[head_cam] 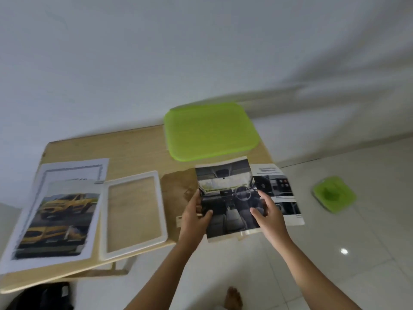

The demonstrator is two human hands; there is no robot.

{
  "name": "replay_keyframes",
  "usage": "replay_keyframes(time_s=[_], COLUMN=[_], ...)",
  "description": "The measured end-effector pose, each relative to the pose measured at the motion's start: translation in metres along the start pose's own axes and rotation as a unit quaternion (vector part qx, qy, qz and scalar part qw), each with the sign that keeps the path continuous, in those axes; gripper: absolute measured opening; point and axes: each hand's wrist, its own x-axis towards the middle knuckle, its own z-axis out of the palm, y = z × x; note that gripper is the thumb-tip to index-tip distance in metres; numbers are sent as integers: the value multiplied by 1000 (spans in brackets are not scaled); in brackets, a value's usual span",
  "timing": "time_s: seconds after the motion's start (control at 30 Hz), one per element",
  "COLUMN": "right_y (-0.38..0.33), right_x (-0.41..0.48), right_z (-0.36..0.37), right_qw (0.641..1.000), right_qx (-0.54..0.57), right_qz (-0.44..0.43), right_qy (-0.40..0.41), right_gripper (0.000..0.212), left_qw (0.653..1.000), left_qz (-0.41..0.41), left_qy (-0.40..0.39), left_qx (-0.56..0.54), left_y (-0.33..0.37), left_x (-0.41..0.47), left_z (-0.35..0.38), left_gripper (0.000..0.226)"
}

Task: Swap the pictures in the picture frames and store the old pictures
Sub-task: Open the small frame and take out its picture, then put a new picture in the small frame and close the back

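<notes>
A picture of a car interior (225, 189) is held above the table's right end. My left hand (195, 214) grips its left edge, thumb on the front. My right hand (267, 213) holds its right side, thumb on the picture. Under it lie a brown backing board (176, 186) and a printed car page (277, 186). An empty white picture frame (133, 214) lies flat at the table's middle. Left of it, a yellow-car picture (64, 215) rests on a larger white sheet (67, 168).
A green-lidded container (210, 130) stands at the far right of the low wooden table (138, 148). A small green lid or box (333, 194) sits on the white tiled floor to the right. A foot (234, 298) and dark cloth (44, 296) show near the bottom.
</notes>
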Motion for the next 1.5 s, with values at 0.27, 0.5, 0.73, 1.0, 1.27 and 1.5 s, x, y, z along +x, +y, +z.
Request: replay_keyframes(time_s=[0.27, 0.5, 0.73, 1.0, 1.27, 1.5], right_y=[54, 63, 68, 57, 8, -75], right_x=[45, 78, 80, 77, 64, 26], right_z=[-81, -89, -85, -81, -36, 121], right_qw=[987, 971, 956, 929, 923, 955], right_qx=[-151, -236, -295, -369, -381, -290], right_qz=[30, 39, 8, 9, 18, -64], right_qy=[51, 6, 15, 4, 58, 16], right_gripper=[51, 55, 51, 46, 43, 45], left_qw=[994, 982, 947, 888, 867, 859], left_qz=[-6, -16, 30, 108, 215, 230], left_qy=[-61, -49, -49, -77, -89, -3], left_qx=[87, 181, 316, 440, 440, 458], left_y=[21, 26, 25, 23, 38, 6], left_x=[27, 47, 47, 43, 64, 51], left_z=[114, 139, 143, 130, 63, -108], left_gripper=[68, 71, 63, 51, 41, 40])
